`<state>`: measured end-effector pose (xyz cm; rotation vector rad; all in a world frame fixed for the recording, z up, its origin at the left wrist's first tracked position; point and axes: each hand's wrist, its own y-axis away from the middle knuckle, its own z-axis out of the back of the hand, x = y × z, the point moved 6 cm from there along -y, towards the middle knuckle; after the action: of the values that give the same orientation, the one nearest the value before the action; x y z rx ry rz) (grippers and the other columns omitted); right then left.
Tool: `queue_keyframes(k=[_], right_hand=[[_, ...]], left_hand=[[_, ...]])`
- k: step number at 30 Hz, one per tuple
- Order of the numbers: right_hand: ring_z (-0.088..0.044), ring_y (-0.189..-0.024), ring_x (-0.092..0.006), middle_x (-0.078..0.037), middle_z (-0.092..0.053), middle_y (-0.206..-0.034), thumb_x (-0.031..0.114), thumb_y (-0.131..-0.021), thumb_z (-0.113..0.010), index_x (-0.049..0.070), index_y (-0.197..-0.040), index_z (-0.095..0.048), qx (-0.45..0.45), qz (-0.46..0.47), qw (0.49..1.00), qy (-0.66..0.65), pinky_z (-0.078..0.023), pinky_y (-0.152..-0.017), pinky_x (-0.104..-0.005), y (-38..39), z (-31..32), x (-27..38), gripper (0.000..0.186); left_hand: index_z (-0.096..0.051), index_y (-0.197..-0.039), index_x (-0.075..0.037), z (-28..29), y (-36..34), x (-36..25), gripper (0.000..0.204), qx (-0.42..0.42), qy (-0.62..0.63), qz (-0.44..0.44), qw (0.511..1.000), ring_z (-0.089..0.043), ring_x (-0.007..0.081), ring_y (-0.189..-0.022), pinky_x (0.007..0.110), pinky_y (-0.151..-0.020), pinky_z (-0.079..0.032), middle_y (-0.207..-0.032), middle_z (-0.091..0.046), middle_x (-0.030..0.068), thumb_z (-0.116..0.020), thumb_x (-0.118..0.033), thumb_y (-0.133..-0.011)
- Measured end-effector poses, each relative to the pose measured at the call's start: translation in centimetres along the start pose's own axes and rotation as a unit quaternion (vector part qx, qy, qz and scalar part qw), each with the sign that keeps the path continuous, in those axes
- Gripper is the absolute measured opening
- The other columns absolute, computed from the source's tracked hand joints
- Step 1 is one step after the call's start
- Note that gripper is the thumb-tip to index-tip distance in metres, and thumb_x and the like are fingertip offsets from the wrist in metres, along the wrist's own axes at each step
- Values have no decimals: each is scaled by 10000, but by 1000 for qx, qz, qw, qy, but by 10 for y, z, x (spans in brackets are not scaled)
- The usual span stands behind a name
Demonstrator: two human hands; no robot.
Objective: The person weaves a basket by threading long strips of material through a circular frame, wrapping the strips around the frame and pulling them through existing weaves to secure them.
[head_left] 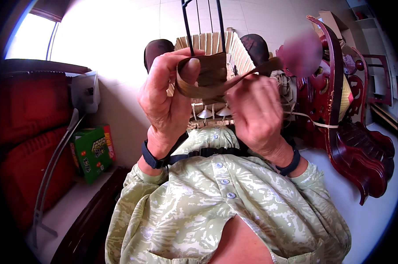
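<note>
My left hand is closed, its thumb and fingers pinching a flat brown strip beside two dark rods. The strip curves in a loop beneath the left thumb, and one end runs off to the right. Partly smeared by motion, my right hand has curled fingers gripping the strip where it bends. A wider brown band spans the dark rods, which rise away from me. Under the hands sits a pale slatted basket, partly hidden by them.
A carved dark-red wooden seat stands on the right, with a blurred purplish shape before it. Pale cord stretches to its frame. On the left are red cushions, a green box and a curved metal piece.
</note>
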<state>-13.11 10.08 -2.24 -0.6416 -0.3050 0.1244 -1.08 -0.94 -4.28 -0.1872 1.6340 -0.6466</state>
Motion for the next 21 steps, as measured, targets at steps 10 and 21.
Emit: queue_keyframes(k=[10,21], right_hand=[[-638,-843,-78,-55,-677,-953,48,-861,-693,-25,-1064,-633,-68,-320,773,-543,-516,-738,-198,-19,-37,-36,224],[-610,-739,-46,-13,-690,-793,137,-877,-702,8,-934,-653,-85,-321,805,-491,-495,-684,-202,-9,-42,-43,149]], left_hand=[[-613,-951,9,0,-6,2,84,26,15,13,999,-582,73,-697,214,-621,-470,-811,-658,44,-651,-29,-886],[-586,-886,4,-10,-10,2,162,26,16,12,999,-593,53,-685,195,-604,-492,-785,-616,25,-731,-8,-816]])
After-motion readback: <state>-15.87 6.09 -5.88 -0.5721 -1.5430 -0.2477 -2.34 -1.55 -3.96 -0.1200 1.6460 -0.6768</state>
